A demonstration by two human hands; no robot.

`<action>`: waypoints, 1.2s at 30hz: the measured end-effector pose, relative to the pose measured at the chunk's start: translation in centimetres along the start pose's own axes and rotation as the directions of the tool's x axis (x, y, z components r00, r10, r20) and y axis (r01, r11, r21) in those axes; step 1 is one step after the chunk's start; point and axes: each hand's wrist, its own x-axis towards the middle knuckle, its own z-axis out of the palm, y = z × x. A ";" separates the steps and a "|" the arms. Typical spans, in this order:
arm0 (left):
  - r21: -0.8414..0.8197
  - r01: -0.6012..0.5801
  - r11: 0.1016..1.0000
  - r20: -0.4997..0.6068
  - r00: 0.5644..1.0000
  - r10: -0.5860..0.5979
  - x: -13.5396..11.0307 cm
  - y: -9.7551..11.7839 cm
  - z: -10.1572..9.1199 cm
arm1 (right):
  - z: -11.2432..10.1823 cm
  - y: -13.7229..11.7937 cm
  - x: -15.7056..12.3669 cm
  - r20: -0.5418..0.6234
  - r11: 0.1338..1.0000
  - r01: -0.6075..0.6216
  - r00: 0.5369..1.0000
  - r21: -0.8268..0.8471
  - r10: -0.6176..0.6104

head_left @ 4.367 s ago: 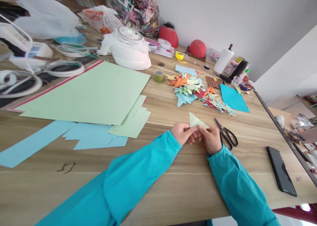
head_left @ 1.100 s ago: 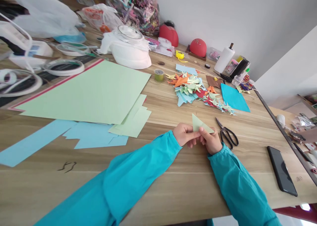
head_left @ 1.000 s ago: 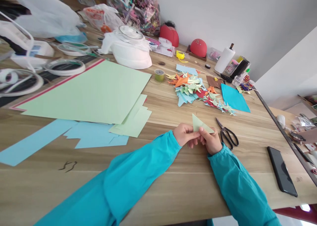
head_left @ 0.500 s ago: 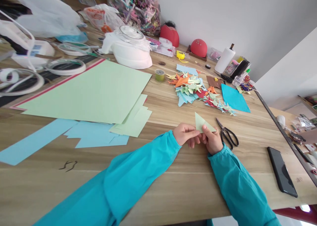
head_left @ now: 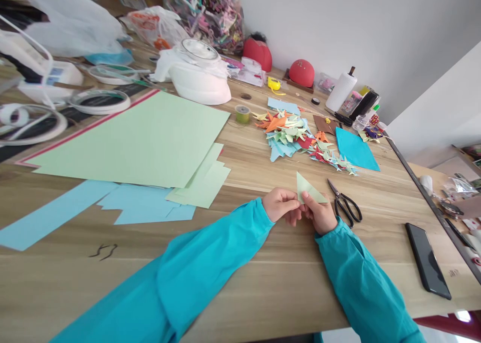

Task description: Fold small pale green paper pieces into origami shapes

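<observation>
A small pale green paper triangle (head_left: 307, 187) is held up between both hands, just above the wooden table. My left hand (head_left: 281, 203) pinches its lower left corner between thumb and fingers. With the thumb pressed on its front face, my right hand (head_left: 319, 213) grips the lower edge; the fingers behind the paper are partly hidden. Black-handled scissors (head_left: 344, 203) lie partly spread just right of my right hand. Beyond the triangle is a pile of folded paper pieces (head_left: 289, 132) in orange, green, red and blue.
Large green sheets (head_left: 139, 137) and blue paper strips (head_left: 146, 203) cover the left of the table (head_left: 240, 293). A phone (head_left: 427, 260) lies at the right. A thread spool (head_left: 242, 113), a yellow tape measure (head_left: 274, 84) and a turquoise square (head_left: 356, 148) sit farther back.
My right thumb has slid slightly left along the paper, toward the left hand's fingertips. The triangle has shifted a little; the forearms and the table items stay put.
</observation>
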 end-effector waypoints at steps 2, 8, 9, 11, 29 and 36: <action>-0.016 0.000 1.000 0.008 1.000 0.000 0.0 0.0 0.0 | -0.1 0.1 0.1 -0.011 1.000 -0.011 1.000 0.013 0.011; -0.033 0.021 0.999 0.003 1.000 -0.021 0.0 -0.1 0.0 | -0.2 0.3 0.2 -0.022 1.000 0.005 1.000 0.007 -0.005; -0.028 0.019 0.999 -0.003 1.000 -0.019 0.0 -0.1 0.0 | -0.2 0.3 0.2 -0.023 1.000 0.010 1.000 -0.008 -0.010; -0.005 0.005 1.000 -0.030 1.000 -0.005 0.0 -0.2 0.0 | -0.2 0.2 0.2 -0.012 0.999 0.024 1.000 -0.048 -0.025; 0.014 -0.011 1.000 0.027 1.000 0.010 0.0 -0.2 0.0 | -0.4 -0.4 0.0 0.105 1.000 0.017 0.994 -0.016 -0.015; 0.014 -0.016 1.000 0.007 1.000 0.016 0.1 -0.1 0.0 | -0.4 -0.1 0.0 0.083 0.999 -0.008 0.997 0.033 0.006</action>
